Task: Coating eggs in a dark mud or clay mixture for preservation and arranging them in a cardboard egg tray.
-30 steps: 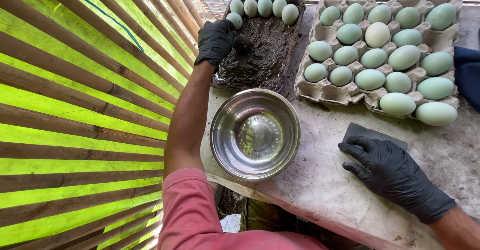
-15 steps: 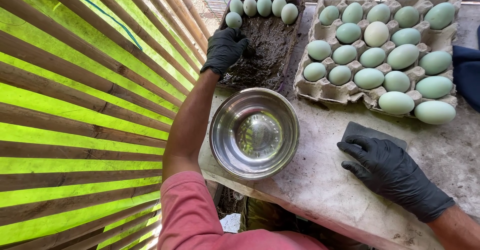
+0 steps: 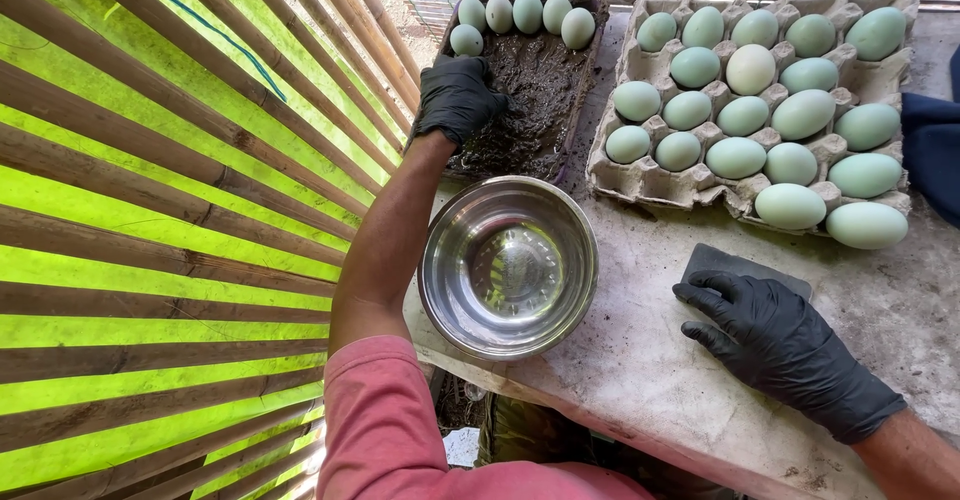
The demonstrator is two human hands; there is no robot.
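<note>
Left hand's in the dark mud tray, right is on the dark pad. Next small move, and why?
Probably close the left hand on a scoop of the dark mud: its gloved fingers already press into it at the tray's near left edge, and it holds no egg. The right hand rests flat on the dark pad.

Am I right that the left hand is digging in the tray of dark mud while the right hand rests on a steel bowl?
Not quite. In the head view the right hand rests on a flat dark pad, not the steel bowl. The left hand is in the mud tray.

Dark wet mud (image 3: pixel 535 95) in tray, grey pad (image 3: pixel 745 265) flat on table
</note>
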